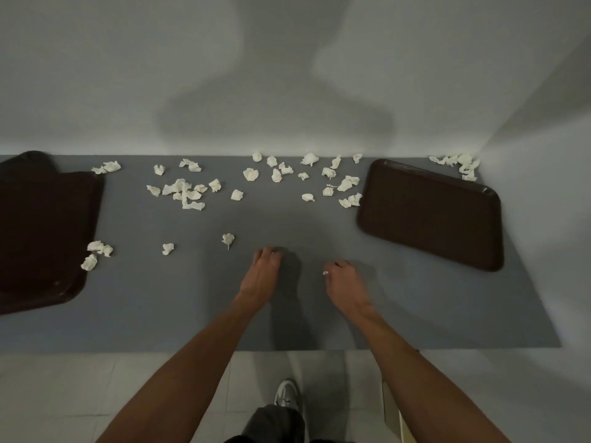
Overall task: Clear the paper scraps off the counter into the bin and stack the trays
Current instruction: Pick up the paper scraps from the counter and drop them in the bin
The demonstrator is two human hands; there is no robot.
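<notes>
Hands are over the bare front middle of the counter (415, 314): the right hand (343, 278) has its fingers curled, pinching a small scrap (326, 273) that shows white at the thumb side. The left hand (263, 266) has its fingers bent down to the surface, and whether it holds anything cannot be told. Most of the paper scraps (185, 193) lie along the back by the wall, with a few loose ones nearer the front left. One tray (431, 215) sits askew at the right, and two overlapping trays (44, 225) sit at the left, not yet joined in one stack. No bin is plainly in view; a pale edge (391, 407) below the counter at the right may be it, unconfirmed. Risks, as judged: light crumpled paper could slip from so slight a pinch and drop past the front edge to the floor. The cluster (460, 164) wedged in the corner behind the right tray is easily overlooked. The scraps (96, 254) touching the left trays' edge could be trapped beneath if the trays are moved first. Dim light adds to the chance of misses. The surface is matt grey and flat. The walls (96, 75) are plain and pale, meeting in a corner at the right and carrying the person's shadow. The floor (64, 394) is pale tile, with one shoe (287, 393) visible.
</notes>
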